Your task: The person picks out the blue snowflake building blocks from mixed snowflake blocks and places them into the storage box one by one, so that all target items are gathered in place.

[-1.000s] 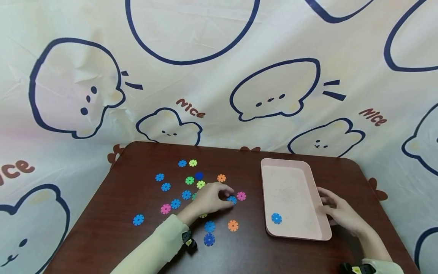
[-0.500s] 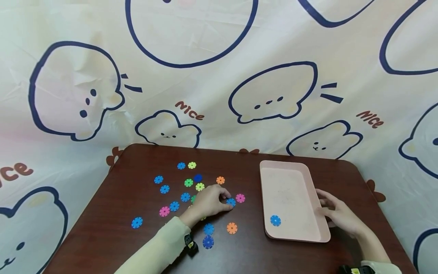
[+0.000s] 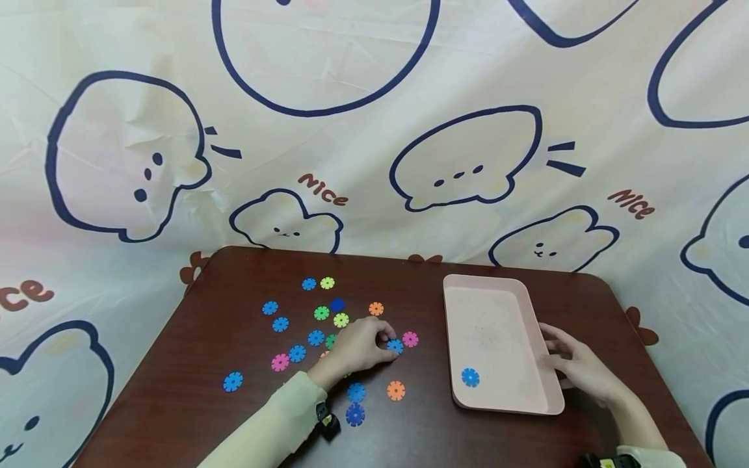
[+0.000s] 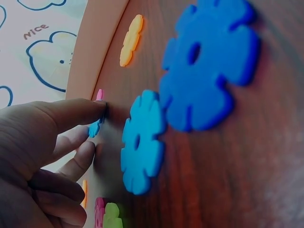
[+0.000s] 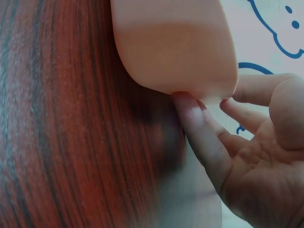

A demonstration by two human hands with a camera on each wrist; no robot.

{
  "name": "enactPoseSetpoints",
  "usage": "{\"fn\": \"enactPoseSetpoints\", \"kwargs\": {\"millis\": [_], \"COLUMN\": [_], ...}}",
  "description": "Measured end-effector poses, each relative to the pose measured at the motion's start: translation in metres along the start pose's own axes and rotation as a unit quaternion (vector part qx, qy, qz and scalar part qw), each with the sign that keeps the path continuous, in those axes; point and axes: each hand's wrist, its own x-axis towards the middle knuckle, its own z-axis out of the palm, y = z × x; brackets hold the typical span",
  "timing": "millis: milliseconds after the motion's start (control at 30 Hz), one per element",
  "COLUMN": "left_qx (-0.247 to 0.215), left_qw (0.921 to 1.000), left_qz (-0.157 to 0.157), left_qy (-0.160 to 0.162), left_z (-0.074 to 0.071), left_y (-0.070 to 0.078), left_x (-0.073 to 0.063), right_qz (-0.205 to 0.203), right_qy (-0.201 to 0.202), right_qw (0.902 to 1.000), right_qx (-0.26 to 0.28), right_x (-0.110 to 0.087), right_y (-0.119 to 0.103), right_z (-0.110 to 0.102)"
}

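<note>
My left hand (image 3: 357,343) is low over the table, its thumb and fingertips pinching a blue snowflake disc (image 3: 395,346) by the edges. In the left wrist view, that blue disc (image 4: 94,128) shows partly between thumb and fingers. A pink snowflake disc (image 3: 410,339) lies just to its right. My right hand (image 3: 579,364) grips the right side of the pale pink tray (image 3: 497,325), thumb and fingers at its edge; the right wrist view shows fingertips against the tray wall (image 5: 175,57). Inside the tray sits one blue disc (image 3: 471,377).
Several more snowflake discs are scattered over the dark wooden table (image 3: 175,403). An orange disc (image 3: 396,390) lies between hand and tray, with a light blue disc (image 3: 355,392) and a darker blue disc (image 3: 355,415) nearer me. A cartoon-printed curtain (image 3: 374,143) hangs behind.
My left thumb and fingertips have drawn in on the blue disc. The head view has shifted slightly. My right hand and the tray stay put.
</note>
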Motion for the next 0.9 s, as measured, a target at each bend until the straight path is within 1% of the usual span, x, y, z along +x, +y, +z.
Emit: {"fn": "enactPoseSetpoints", "kwargs": {"millis": [267, 500, 700, 900], "left_qx": [0.003, -0.024, -0.032, -0.053], "left_qw": [0.9999, 0.9995, 0.9990, 0.9978], "left_qz": [0.010, 0.020, 0.032, 0.041], "left_qy": [0.000, -0.002, 0.002, -0.001], "left_z": [0.0011, 0.0021, 0.0013, -0.0004], "left_y": [0.0014, 0.0006, 0.0006, 0.0010], "left_x": [-0.0026, -0.0046, -0.0053, -0.0058], "right_qz": [0.000, 0.009, 0.002, 0.002], "right_qy": [0.000, 0.006, 0.004, 0.004], "right_qw": [1.0000, 0.9999, 1.0000, 1.0000], "right_qx": [0.001, -0.006, 0.001, 0.002], "right_x": [0.0002, 0.0017, 0.0014, 0.0009], "right_y": [0.0012, 0.0018, 0.0019, 0.0025], "right_z": [-0.0005, 0.0003, 0.0004, -0.0004]}}
